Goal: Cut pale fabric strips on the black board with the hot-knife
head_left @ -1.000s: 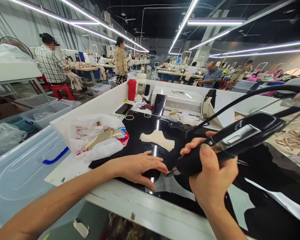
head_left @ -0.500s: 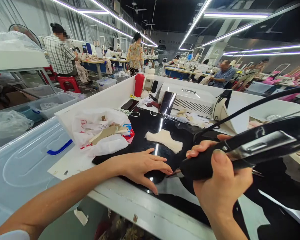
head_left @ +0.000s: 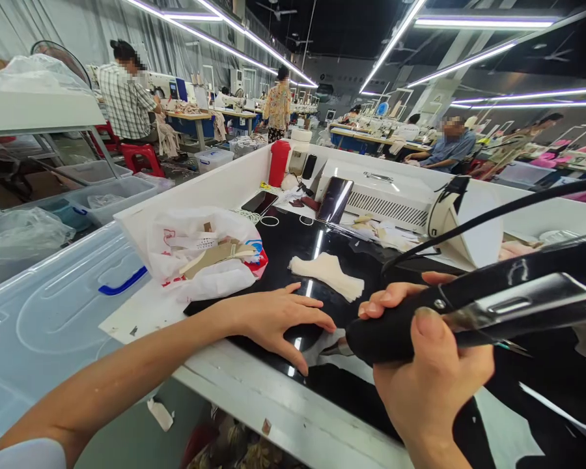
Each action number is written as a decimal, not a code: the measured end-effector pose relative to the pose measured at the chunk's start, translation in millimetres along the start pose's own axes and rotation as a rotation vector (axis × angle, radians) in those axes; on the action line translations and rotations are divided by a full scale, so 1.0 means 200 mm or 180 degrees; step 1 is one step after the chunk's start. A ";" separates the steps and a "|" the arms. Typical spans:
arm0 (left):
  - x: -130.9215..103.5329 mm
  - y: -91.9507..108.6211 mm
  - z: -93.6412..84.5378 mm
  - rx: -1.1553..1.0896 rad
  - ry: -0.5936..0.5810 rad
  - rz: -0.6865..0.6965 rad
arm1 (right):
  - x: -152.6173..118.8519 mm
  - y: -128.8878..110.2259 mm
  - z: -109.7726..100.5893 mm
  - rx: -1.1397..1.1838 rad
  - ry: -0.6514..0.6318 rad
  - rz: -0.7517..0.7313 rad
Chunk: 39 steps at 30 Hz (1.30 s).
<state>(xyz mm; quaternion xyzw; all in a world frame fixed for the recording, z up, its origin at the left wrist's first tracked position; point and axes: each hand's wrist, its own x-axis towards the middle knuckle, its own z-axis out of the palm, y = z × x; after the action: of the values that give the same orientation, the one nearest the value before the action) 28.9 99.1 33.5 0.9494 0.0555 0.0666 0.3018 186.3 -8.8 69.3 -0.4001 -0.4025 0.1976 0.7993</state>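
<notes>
My left hand [head_left: 278,326] rests on the glossy black sheet [head_left: 268,355] with its fingers spread, holding nothing. Beside its fingertips, a thin translucent grey piece [head_left: 317,352] lies under the metal tip of a bulky black handheld tool [head_left: 385,335]. My right hand [head_left: 434,371] is wrapped round that tool, thumb on top by its metal lever; the exact kind of tool is unclear. Below the tool, a slim pointed metal tip [head_left: 515,348] sticks out behind my right hand. A cream fabric piece [head_left: 327,273] lies flat beyond my hands.
At left sits a white plastic bag [head_left: 209,273] with beige pieces inside. A phone [head_left: 260,202], a red cup [head_left: 278,163] and a vented white machine [head_left: 371,192] stand along the back. A black cable [head_left: 493,215] arches over the right. People sit at sewing tables beyond.
The view has shifted slightly, so the scene sits a little further right. The tool tip has moved slightly, and more of the translucent piece shows beside my left fingertips. Both hands keep their pose.
</notes>
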 end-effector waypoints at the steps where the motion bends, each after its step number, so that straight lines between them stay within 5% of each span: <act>1: 0.00 0.00 0.00 -0.0023 0.0019 0.0000 | 0.00 0.00 -0.01 -0.0016 0.0001 -0.0001; 16: 0.00 0.01 0.04 -0.0045 0.0172 0.0026 | 0.10 0.03 0.01 0.0148 0.0244 -0.0137; 39: 0.00 0.00 0.05 -0.0007 0.0200 0.0019 | 0.05 0.05 0.02 0.0125 0.0118 -0.0076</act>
<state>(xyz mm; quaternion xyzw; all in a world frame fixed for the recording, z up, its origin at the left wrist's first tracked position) 31.0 93.7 25.9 0.9467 0.0621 0.0974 0.3007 189.0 5.5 67.9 -0.3831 -0.3883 0.1885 0.8166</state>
